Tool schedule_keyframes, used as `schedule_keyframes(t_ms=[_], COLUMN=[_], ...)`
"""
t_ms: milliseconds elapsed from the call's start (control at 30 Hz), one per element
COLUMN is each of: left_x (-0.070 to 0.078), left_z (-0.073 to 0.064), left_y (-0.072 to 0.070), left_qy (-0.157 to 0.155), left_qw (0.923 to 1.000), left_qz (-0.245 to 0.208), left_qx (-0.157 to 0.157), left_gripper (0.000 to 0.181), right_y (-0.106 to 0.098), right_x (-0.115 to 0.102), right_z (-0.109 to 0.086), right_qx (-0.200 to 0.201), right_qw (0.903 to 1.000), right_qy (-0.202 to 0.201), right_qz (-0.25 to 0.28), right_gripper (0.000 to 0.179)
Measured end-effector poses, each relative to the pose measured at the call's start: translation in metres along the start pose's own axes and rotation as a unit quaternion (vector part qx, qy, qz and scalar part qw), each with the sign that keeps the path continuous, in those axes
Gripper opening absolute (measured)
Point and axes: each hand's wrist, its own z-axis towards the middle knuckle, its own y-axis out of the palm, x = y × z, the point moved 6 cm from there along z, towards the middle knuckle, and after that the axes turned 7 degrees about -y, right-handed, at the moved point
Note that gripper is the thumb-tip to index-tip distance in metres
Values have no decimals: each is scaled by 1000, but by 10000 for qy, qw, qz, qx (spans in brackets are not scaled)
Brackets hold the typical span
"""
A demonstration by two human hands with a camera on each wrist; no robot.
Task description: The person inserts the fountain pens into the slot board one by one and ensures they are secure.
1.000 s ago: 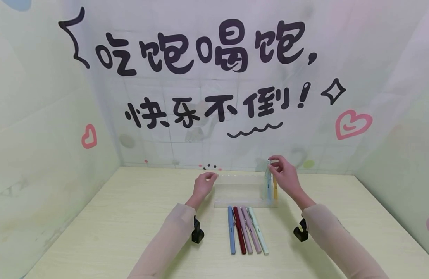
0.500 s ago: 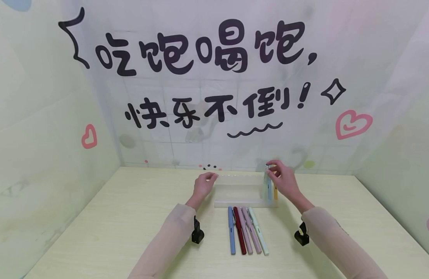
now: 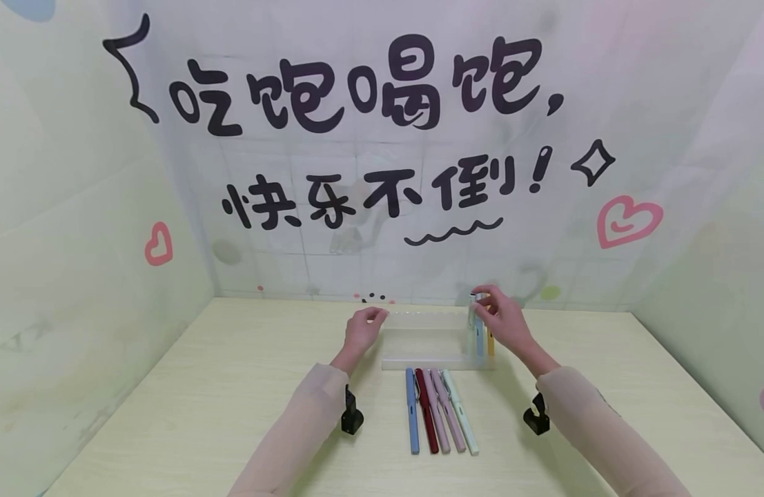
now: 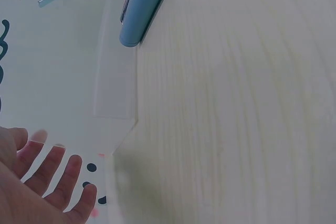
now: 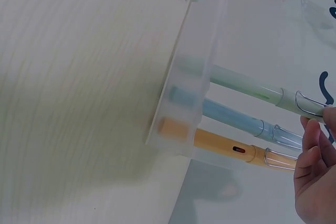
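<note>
A clear plastic pen stand [image 3: 419, 343] stands near the back wall. My left hand [image 3: 361, 330] pinches its upper left corner between thumb and forefinger. My right hand [image 3: 507, 317] pinches a pale green pen [image 5: 247, 85] by the capped top. The pen's lower end sits behind the stand's frosted front lip, seen in the right wrist view. Beside it in the stand are a light blue pen [image 5: 231, 114] and, at the right end, an orange pen [image 5: 220, 144]. All three lean upright, roughly parallel.
In front of the stand, several pens lie side by side on the pale wooden table [image 3: 245, 414]: a blue pen [image 3: 413, 411], a dark red pen [image 3: 427, 411], two mauve pens [image 3: 439, 414] and a mint pen [image 3: 459, 411]. A printed backdrop [image 3: 357, 269] rises behind.
My right hand has moved slightly down and left. The pale green pen has come down into the stand, left of the light blue pen. My left hand stays at the corner.
</note>
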Motion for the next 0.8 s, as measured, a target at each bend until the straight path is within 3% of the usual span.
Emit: schedule_keyframes(t_ms=[800], left_x=[-2], left_z=[2], left_y=[1], left_qy=[-39], left_qw=[10000], left_qz=[11], left_qx=[9], left_gripper=[26], right_y=[4], right_x=[6], right_z=[7], right_qx=[-22], right_qw=[9952], right_qy=[84], right_qz=[-973], right_gripper=[28])
